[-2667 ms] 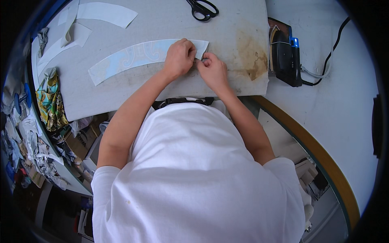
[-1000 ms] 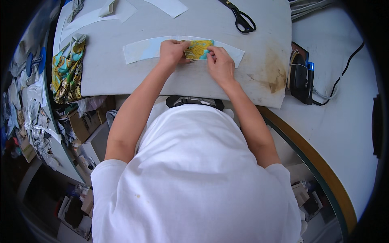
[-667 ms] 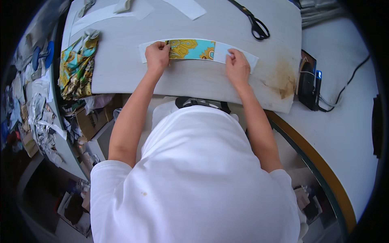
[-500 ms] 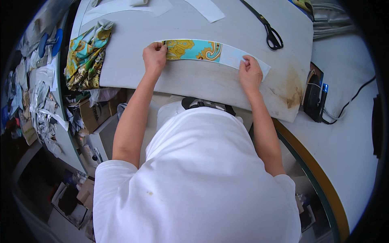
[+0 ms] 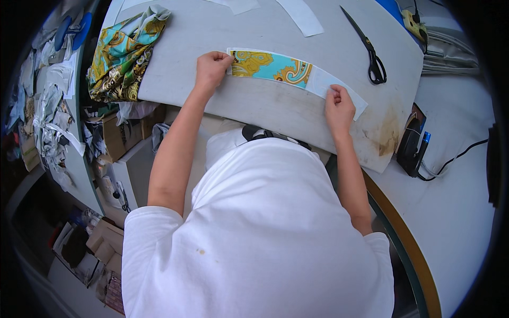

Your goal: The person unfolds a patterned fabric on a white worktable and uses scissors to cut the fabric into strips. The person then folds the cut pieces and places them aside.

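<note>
- On the pale, stained tabletop (image 5: pixel 207 32), the curved strip (image 5: pixel 297 73) was stretched left to right — its arch bowed away, its right end slanted toward the near edge.
- Its longer left part was covered in smooth turquoise-and-gold swirls; its right part was plain white.
- Its left end was pinched by the left hand (image 5: pixel 210 71).
- By the right hand (image 5: pixel 340 110), the white part was overlapped — whether clamped could not be told.

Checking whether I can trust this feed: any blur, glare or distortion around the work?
Head view: black corners and fisheye bending toward the rim; in the head view, light on the patterned strip looks soft, without obvious glare, its print readable; also head view, the scrap pile looks softer.
</note>
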The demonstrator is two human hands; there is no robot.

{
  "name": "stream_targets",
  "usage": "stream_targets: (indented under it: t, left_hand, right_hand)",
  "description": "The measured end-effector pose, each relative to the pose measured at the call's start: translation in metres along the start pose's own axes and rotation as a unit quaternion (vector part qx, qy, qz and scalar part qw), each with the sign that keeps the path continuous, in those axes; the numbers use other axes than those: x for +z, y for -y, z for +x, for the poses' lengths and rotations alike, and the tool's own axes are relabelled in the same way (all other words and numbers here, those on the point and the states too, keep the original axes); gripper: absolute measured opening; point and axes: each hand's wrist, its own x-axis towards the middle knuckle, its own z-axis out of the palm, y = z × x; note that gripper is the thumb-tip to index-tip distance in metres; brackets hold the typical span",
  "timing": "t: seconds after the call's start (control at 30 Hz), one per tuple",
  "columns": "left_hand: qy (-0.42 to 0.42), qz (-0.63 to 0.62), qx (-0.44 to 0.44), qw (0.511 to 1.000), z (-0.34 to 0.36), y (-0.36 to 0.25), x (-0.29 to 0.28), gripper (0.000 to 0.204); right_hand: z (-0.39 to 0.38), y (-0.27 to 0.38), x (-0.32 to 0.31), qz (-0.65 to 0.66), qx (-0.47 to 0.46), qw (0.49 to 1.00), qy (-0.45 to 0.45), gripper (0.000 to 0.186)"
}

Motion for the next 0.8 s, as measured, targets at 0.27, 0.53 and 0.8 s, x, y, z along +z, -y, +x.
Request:
stream_targets:
  t: [0.27, 0.53, 0.8]
  left_hand:
    - [-0.038, 0.044, 0.029, 0.998, 0.012, 0.011, 0.003, 0.019]
    - [-0.003, 0.012, 0.005, 1.0, 0.003, -0.003, 0.0, 0.021]
    - [0.005, 0.006, -0.004, 1.0, 0.005, -0.003, -0.001, 0.021]
  right_hand:
    - [0.008, 0.038, 0.032, -0.008, -0.014, 0.998, 0.064, 0.018]
    - [0.015, 0.046, 0.038, -0.051, -0.006, 0.995, 0.082, 0.018]
    - [0.016, 0.046, 0.041, -0.04, 0.027, 0.997, 0.068, 0.019]
